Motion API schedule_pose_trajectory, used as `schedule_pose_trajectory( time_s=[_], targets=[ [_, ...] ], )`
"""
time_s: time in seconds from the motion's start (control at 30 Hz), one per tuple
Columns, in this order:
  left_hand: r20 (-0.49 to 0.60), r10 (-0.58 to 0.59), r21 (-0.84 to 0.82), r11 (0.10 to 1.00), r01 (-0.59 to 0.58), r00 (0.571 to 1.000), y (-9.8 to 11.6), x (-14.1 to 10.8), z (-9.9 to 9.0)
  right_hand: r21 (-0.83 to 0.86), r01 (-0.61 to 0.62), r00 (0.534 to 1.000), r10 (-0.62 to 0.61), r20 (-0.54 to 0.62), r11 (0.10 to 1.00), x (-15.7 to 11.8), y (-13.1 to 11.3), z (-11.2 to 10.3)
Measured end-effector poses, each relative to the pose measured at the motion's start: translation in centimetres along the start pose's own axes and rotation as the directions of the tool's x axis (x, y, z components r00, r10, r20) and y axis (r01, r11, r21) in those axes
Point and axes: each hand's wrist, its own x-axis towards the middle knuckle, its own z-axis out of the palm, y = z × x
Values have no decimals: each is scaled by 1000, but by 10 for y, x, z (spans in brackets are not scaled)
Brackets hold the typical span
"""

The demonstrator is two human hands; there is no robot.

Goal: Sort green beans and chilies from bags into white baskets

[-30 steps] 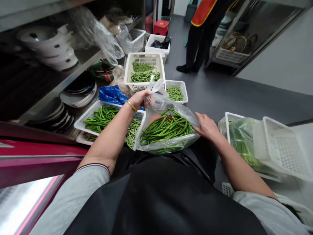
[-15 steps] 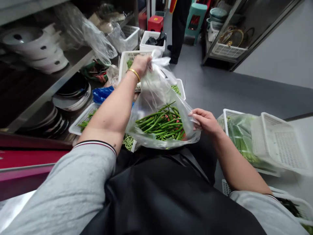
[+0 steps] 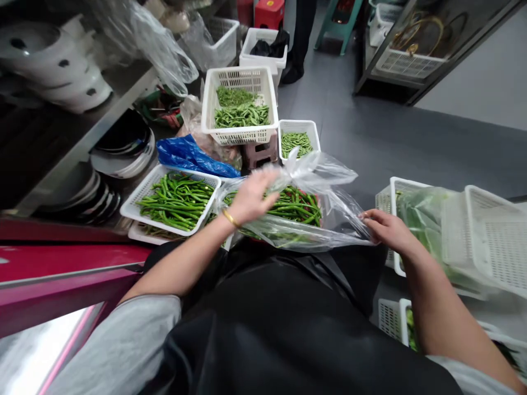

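A clear plastic bag (image 3: pixel 346 233) lies spread low in front of me, with long green beans (image 3: pixel 294 206) in it. My left hand (image 3: pixel 255 197), somewhat blurred, is over the bag's left part, its thumb apart from the fingers; it appears to grip nothing. At the right end, my right hand (image 3: pixel 385 227) pinches the bag's edge between thumb and fingers and pulls the plastic taut. The bag's knotted top (image 3: pixel 300 164) lies beyond the beans. Left of the bag, a white basket (image 3: pixel 127 206) holds more long green beans (image 3: pixel 177 200).
A larger white basket (image 3: pixel 241 135) with cut greens stands ahead, beside a small basket (image 3: pixel 317 137) of cut beans. Blue plastic (image 3: pixel 193 153) lies at left, near shelves of stacked plates (image 3: pixel 123 156). White baskets (image 3: pixel 473 241) stand at right. A person's leg (image 3: pixel 302 41) is ahead.
My left hand has let go of the bag's knotted top and come down over the beans. The bag has sunk flat. My right hand has drawn its edge outward to the right.
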Motion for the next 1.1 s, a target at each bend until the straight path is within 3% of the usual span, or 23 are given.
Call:
schedule_pose_trajectory(
  time_s=[0.03,0.07,0.1,0.2,0.23,0.3,0.37,0.4,0.47,0.53,0.63,0.7,0.73,0.8,0.87,0.93,1.03,1.1],
  targets=[
    [146,33,17,999,-36,989,7,-24,15,-181,-19,1000,19,3,983,6,0,2],
    [301,69,13,997,-76,951,12,-47,31,-351,-32,999,38,10,936,10,-3,4],
    [380,72,23,996,-87,922,16,-66,45,-499,-35,999,48,13,866,11,-9,5],
    [369,40,70,995,-70,929,19,-100,68,-748,18,989,-124,-86,664,-2,-44,10],
    [347,31,81,995,-63,937,17,-104,69,-771,65,962,-245,-120,633,-10,-61,13],
    [365,22,99,993,-63,931,13,-105,65,-772,235,854,-504,-126,591,-23,-96,27],
    [436,22,121,989,-82,900,12,-105,62,-743,433,774,-633,15,511,-23,-124,52],
    [471,21,133,987,-95,882,12,-106,62,-732,500,772,-620,135,463,-17,-132,66],
    [510,7,162,981,-104,860,13,-111,66,-737,553,811,-454,369,388,5,-138,95],
    [521,-11,188,977,-102,854,13,-117,73,-755,553,832,-279,479,352,31,-135,112],
    [535,24,188,971,-147,844,10,-125,82,-722,601,798,-224,559,343,64,-138,103],
    [532,68,171,968,-186,844,9,-126,85,-562,675,729,-313,609,478,85,-156,75],
    [524,85,164,966,-198,847,9,-126,86,-449,666,730,-399,555,596,97,-168,58],
    [508,105,155,965,-211,855,10,-125,86,-269,566,822,-510,254,779,121,-191,22],
    [497,121,153,963,-224,859,12,-124,86,-241,430,879,-464,-107,870,139,-201,-5],
    [491,130,151,961,-231,861,13,-123,87,-297,313,866,-399,-301,902,143,-197,-14],
    [496,127,148,963,-227,859,11,-123,88,-392,331,821,-467,-329,859,121,-181,15],
    [524,120,135,966,-221,843,11,-122,88,-487,470,793,-594,-132,736,100,-172,55]
  ],
)
